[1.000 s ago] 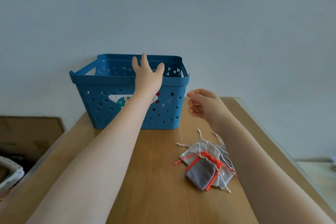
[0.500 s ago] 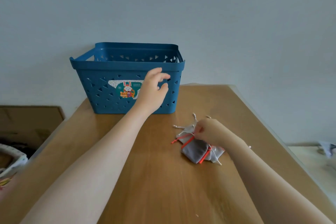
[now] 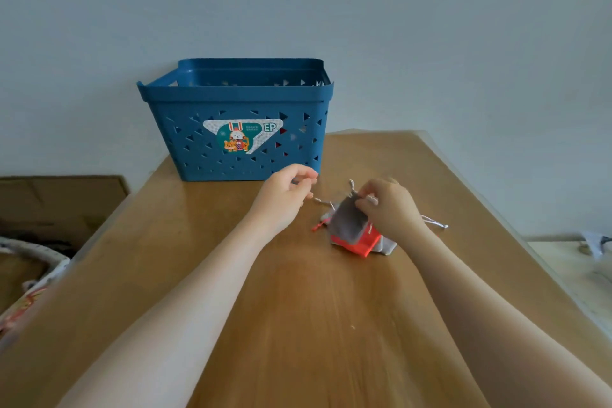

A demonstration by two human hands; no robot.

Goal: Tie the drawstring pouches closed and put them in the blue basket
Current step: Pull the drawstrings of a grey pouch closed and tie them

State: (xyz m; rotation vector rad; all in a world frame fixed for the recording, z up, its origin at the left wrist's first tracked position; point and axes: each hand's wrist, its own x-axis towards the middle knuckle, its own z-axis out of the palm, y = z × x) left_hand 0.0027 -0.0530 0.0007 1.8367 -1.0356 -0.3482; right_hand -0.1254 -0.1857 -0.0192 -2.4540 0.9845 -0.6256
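A small pile of drawstring pouches [image 3: 385, 246] lies on the wooden table [image 3: 298, 325], right of centre. My right hand [image 3: 387, 205] pinches the top edge of a grey pouch with red trim [image 3: 347, 223] and lifts it off the pile. White cords trail out on both sides. My left hand [image 3: 286, 197] hovers just left of the pile, fingers loosely curled, holding nothing that I can see. The blue basket [image 3: 238, 96] stands at the table's far edge, behind my left hand, with a rabbit sticker on its front.
A grey wall rises right behind the basket. A cardboard box [image 3: 59, 205] and a patterned white basket [image 3: 29, 262] sit low on the left, off the table. A pale surface lies beyond the table's right edge.
My left hand came down from the basket rim to the table beside the pile. My right hand dropped onto the pile, took the grey pouch and raised it.
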